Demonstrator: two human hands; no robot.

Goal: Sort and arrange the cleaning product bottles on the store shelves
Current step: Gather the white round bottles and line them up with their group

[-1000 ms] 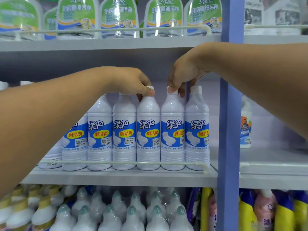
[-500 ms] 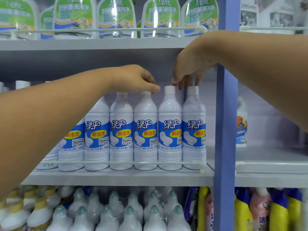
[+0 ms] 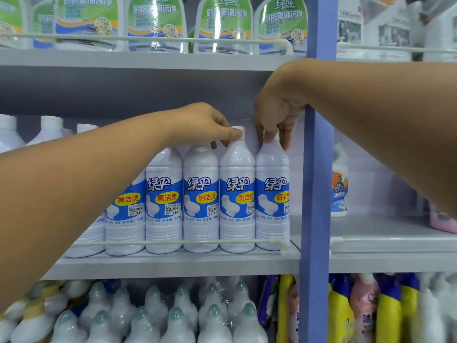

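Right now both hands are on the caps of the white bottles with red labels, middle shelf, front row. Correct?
Not quite: the labels are blue, not red, as the head view shows. The left hand and right hand do pinch the caps of two white bottles in the middle shelf front row.

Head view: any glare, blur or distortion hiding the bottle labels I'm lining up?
Head view: the white toilet-cleaner bottles read sharply, with the left hand and right hand at their caps; strong glare streaks the green-labelled bottles on the shelf above; wide-angle bending curves the shelf edges; the wrapped bottles below look soft.
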